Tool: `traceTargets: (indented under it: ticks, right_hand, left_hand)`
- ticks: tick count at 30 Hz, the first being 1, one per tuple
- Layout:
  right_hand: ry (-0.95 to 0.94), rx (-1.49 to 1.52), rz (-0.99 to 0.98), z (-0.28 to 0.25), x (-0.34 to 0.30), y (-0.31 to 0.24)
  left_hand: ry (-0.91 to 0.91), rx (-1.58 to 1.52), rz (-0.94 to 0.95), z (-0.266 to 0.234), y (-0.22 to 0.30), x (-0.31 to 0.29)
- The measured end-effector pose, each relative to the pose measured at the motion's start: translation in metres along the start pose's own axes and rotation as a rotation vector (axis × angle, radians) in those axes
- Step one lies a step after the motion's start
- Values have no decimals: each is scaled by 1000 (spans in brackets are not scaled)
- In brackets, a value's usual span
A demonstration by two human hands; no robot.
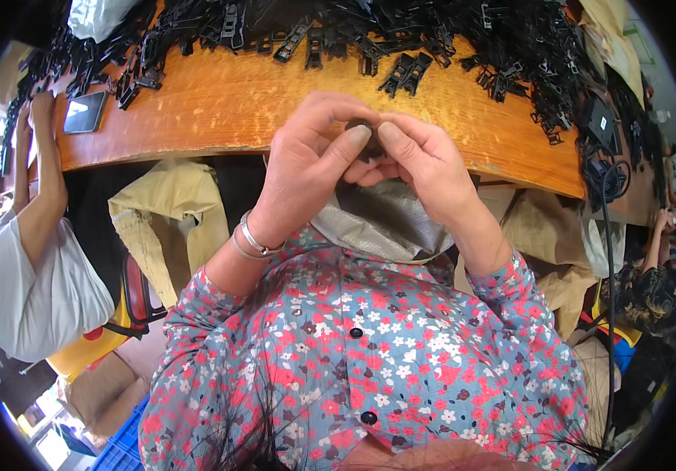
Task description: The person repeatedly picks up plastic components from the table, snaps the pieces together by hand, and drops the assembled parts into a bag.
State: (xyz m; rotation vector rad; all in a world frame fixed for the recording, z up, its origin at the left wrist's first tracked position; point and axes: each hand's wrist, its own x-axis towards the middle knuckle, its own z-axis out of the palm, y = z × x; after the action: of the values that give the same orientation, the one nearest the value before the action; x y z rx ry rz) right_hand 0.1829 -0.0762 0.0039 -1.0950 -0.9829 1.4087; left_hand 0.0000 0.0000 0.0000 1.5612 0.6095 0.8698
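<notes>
Close together at the near edge of the wooden table [228,102], my left hand [306,157] and my right hand [428,161] pinch a small dark plastic part [368,141] between thumbs and fingers. Most of the part is hidden behind the fingers, so its full shape cannot be made out. Both thumbs press on it from my side. Beyond my hands, a pair of black plastic clip-like pieces [406,74] lies on the wood. Below the hands, an open pale woven sack [377,228] hangs between me and the table.
A heap of black plastic parts [400,23] covers the table's far side. A phone [85,112] lies at the left, by a co-worker's arm [43,165]. At the right are a black box-shaped device [601,125] and a dark cable [608,235]. Brown paper sacks [169,204] hang at the table's edge.
</notes>
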Motion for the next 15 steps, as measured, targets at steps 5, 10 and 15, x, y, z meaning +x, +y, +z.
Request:
traceTargets:
  ticks: [5,10,15]
  right_hand:
    - [-55,301,133,-10,-7,-10]
    - [-9,293,116,-25,-12,-7]
    - [-26,276,116,-24,-21,-14]
  left_hand:
    - [-149,-12,-26,3,12,17]
    - [-119,370,45,-8,9,66]
    - [39,1075,336,-12,4,112]
